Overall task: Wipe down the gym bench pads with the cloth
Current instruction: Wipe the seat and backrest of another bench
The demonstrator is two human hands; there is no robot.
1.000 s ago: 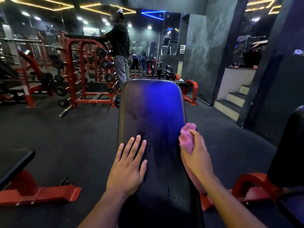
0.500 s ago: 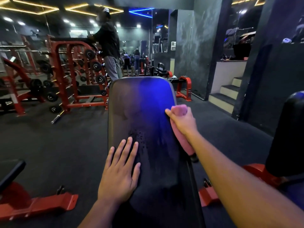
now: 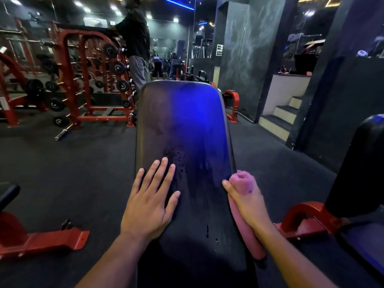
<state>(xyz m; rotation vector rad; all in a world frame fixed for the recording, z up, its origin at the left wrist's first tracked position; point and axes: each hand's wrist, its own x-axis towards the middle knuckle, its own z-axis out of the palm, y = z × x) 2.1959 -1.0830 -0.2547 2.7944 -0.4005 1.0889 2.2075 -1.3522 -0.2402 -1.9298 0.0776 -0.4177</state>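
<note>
- Head view: your left hand (image 3: pixel 148 201) lies flat on the left half of the bench pad (image 3: pixel 182 121), fingers straight and spread, pressing down and holding nothing.
- Your right hand (image 3: pixel 248 201) grips the pink cloth (image 3: pixel 242 181) at the pad's right edge, fingers curled round it. One bunched end shows above the hand; the rest trails down along the pad's side.
- The pad slopes up and away from you. Its vinyl looks smooth and glossy, with a patch of droplets (image 3: pixel 176 154) just beyond your left fingertips.
- Expect the cloth to be light, soft and limp. It will fold and slide easily, so hold it bunched in the palm for firm contact.
- Expect the wet vinyl to be slippery. The padding should yield slightly under pressure, while the bench itself looks heavy and steady.
- Judge the droplet patch as not yet wiped.
</note>
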